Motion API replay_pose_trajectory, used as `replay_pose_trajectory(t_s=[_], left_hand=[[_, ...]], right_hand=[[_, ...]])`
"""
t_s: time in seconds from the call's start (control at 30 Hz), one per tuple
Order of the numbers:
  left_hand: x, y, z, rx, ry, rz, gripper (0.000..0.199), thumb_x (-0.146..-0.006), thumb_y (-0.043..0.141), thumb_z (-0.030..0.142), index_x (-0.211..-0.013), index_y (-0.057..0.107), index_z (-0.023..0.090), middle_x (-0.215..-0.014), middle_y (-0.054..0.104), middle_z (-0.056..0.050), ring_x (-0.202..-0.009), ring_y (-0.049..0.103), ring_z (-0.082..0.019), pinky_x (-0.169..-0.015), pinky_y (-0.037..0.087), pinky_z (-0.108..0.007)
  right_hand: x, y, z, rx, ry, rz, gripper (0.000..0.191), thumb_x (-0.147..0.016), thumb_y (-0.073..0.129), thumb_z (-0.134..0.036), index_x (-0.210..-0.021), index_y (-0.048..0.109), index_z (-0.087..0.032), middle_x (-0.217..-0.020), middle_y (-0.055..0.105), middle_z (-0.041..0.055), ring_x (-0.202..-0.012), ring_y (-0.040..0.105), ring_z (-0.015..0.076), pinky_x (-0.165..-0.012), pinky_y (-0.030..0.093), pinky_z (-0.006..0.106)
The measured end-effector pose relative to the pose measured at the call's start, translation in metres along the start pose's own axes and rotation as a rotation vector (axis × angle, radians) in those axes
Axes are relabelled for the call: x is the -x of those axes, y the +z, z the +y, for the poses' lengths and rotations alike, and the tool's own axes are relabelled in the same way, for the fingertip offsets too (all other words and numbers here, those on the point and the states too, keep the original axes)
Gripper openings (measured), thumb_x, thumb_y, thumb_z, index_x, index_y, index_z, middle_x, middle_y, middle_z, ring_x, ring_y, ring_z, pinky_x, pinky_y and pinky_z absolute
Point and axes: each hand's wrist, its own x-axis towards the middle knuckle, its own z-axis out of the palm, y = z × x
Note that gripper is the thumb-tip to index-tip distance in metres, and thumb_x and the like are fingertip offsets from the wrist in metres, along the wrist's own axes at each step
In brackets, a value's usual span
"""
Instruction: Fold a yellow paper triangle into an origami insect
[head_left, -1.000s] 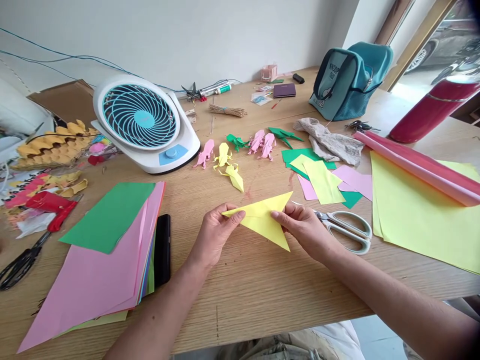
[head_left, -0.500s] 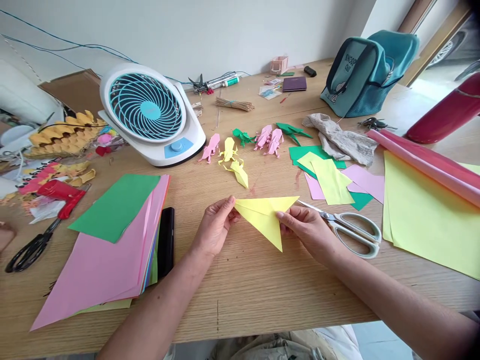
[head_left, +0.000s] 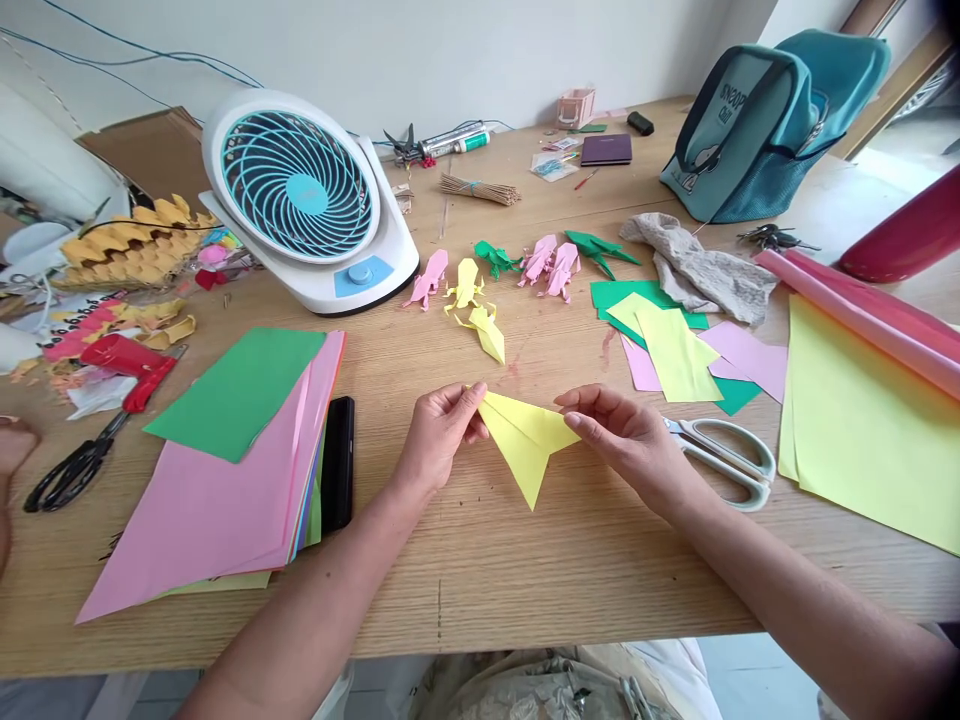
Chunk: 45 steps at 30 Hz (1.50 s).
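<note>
A folded yellow paper (head_left: 529,440) hangs between my hands above the wooden table, one point facing down. My left hand (head_left: 446,430) pinches its upper left corner between thumb and fingers. At the right corner, my right hand (head_left: 626,440) holds the paper with thumb and fingertips. Beyond the paper lie folded paper figures: a yellow one (head_left: 487,335), another yellow one (head_left: 466,284), a pink one (head_left: 430,279) and a green one (head_left: 495,260). Scissors with pale handles (head_left: 731,460) rest beside my right hand.
A white fan (head_left: 397,255) stands at the back left. Stacked coloured paper (head_left: 225,500), a black phone (head_left: 341,465) and black-handled scissors (head_left: 71,475) lie left. Cut paper pieces (head_left: 675,360), yellow sheets (head_left: 877,430) and a teal bag (head_left: 750,140) are right. Another person's hand (head_left: 15,445) shows far left.
The yellow paper has turned and its right flap now looks shorter, with its lower point farther left. My right hand's fingers have shifted to its right corner. The whole view has shifted slightly.
</note>
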Motion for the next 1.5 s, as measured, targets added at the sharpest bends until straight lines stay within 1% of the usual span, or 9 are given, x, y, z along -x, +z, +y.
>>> replay_pose_trajectory(t_s=[0.3,0.53,0.67,0.8,0.9,1.0,1.23,1.4,1.5], left_hand=[[0.004,0.004,-0.003,-0.033,-0.035,-0.117,0.042,-0.078,0.075,0.05,-0.06,0.058,0.016,-0.049,0.054,0.003,-0.043,0.047,-0.006,-0.042,0.033,-0.018],[0.004,0.004,-0.006,0.126,-0.041,-0.177,0.042,-0.087,0.063,0.056,-0.075,0.064,0.017,-0.067,0.06,-0.001,-0.058,0.054,-0.009,-0.042,0.032,-0.016],[0.006,0.005,-0.004,0.107,-0.046,-0.232,0.032,-0.086,0.069,0.049,-0.08,0.065,0.018,-0.069,0.055,0.002,-0.058,0.048,-0.007,-0.044,0.033,-0.016],[0.01,0.005,0.001,0.119,-0.042,-0.282,0.034,-0.087,0.066,0.052,-0.102,0.071,0.022,-0.074,0.057,0.001,-0.059,0.046,-0.008,-0.045,0.032,-0.018],[0.012,0.005,0.003,0.124,-0.045,-0.316,0.038,-0.089,0.063,0.053,-0.111,0.071,0.023,-0.091,0.065,-0.003,-0.063,0.049,-0.009,-0.048,0.033,-0.019],[0.012,0.004,0.003,0.141,-0.063,-0.347,0.032,-0.09,0.064,0.049,-0.109,0.071,0.025,-0.103,0.067,-0.004,-0.064,0.05,-0.008,-0.05,0.034,-0.018],[0.011,0.007,-0.001,0.172,-0.037,-0.335,0.021,-0.085,0.073,0.04,-0.091,0.067,0.021,-0.094,0.069,-0.003,-0.059,0.048,-0.006,-0.047,0.034,-0.016],[0.014,0.008,-0.002,0.171,-0.034,-0.385,0.026,-0.089,0.067,0.043,-0.102,0.07,0.021,-0.089,0.067,-0.002,-0.059,0.049,-0.006,-0.046,0.037,-0.015],[0.013,0.008,-0.003,0.176,-0.028,-0.396,0.027,-0.089,0.067,0.043,-0.1,0.071,0.019,-0.083,0.064,-0.001,-0.058,0.049,-0.005,-0.046,0.037,-0.014]], right_hand=[[0.003,-0.001,0.008,0.129,0.053,-0.243,0.026,-0.09,0.064,-0.043,-0.102,0.067,-0.02,-0.091,0.072,0.0047,-0.078,0.064,0.0163,-0.066,0.05,0.029],[0.001,0.0,0.002,0.072,0.092,-0.192,0.027,-0.087,0.066,-0.045,-0.094,0.066,-0.019,-0.086,0.069,0.0032,-0.073,0.06,0.0144,-0.062,0.046,0.028],[0.001,0.002,0.0,0.062,0.074,-0.178,0.028,-0.086,0.066,-0.047,-0.091,0.064,-0.019,-0.081,0.067,0.0022,-0.07,0.058,0.014,-0.06,0.044,0.027],[0.002,0.002,0.003,0.054,0.059,-0.201,0.023,-0.088,0.064,-0.043,-0.092,0.064,-0.02,-0.084,0.067,0.0022,-0.072,0.058,0.0142,-0.061,0.044,0.027],[0.002,0.002,0.004,0.04,0.063,-0.225,0.02,-0.09,0.063,-0.04,-0.093,0.065,-0.021,-0.084,0.068,0.0018,-0.072,0.058,0.014,-0.061,0.043,0.027],[0.003,0.002,0.005,0.031,0.063,-0.241,0.018,-0.092,0.062,-0.039,-0.094,0.065,-0.022,-0.083,0.068,0.0018,-0.073,0.059,0.0145,-0.062,0.044,0.027],[0.006,0.004,0.005,0.074,0.067,-0.25,0.018,-0.092,0.061,-0.037,-0.098,0.066,-0.021,-0.088,0.069,0.0031,-0.075,0.06,0.015,-0.063,0.046,0.027],[0.008,0.006,0.006,0.065,0.055,-0.27,0.018,-0.094,0.06,-0.034,-0.102,0.066,-0.02,-0.089,0.068,0.003,-0.076,0.059,0.0145,-0.064,0.045,0.027],[0.008,0.006,0.005,0.044,0.072,-0.276,0.019,-0.094,0.059,-0.035,-0.105,0.065,-0.02,-0.092,0.068,0.0036,-0.077,0.06,0.015,-0.066,0.046,0.028]])
